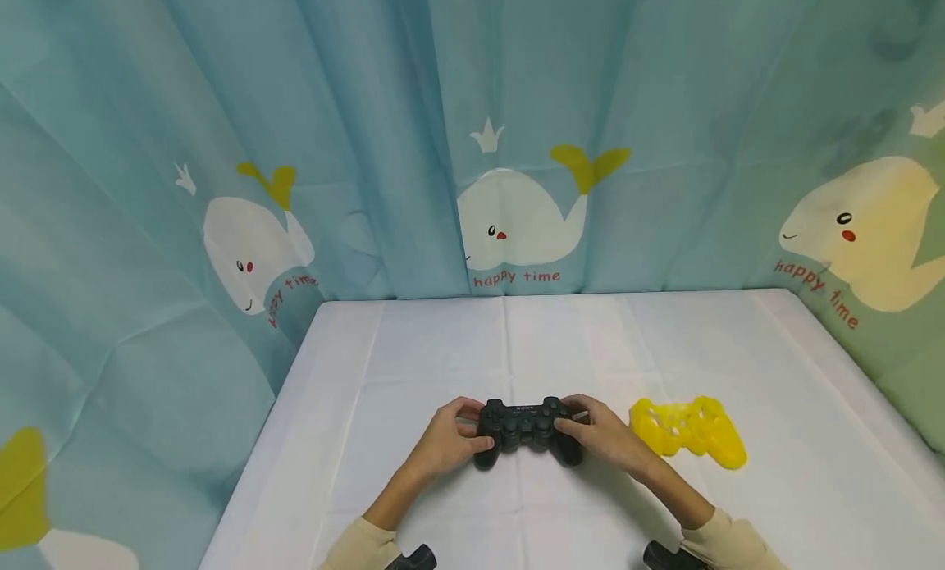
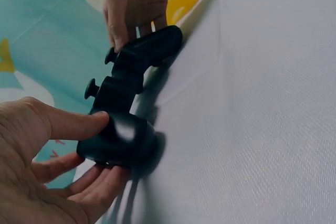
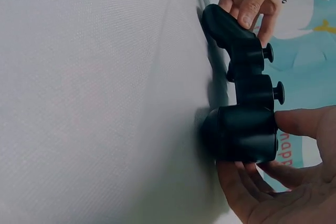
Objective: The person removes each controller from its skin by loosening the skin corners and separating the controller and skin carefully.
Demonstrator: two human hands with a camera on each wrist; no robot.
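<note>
A black game controller (image 1: 526,425) is held between both hands just over the white table, its two thumbsticks facing up. My left hand (image 1: 449,439) grips its left end, the thumb on top and the fingers beneath, as the left wrist view shows on the controller (image 2: 121,135). At the other end my right hand (image 1: 601,430) holds it the same way, thumb above and fingers curled under the controller (image 3: 247,132). Right of that hand, a yellow controller-shaped cover (image 1: 690,429) with holes in it lies on the table.
The table (image 1: 443,340) has a white cloth with fold creases. Blue-green curtains (image 1: 384,143) printed with whales hang behind it and along both sides. A dark device (image 1: 413,558) sits at the left wrist, another (image 1: 672,556) at the right.
</note>
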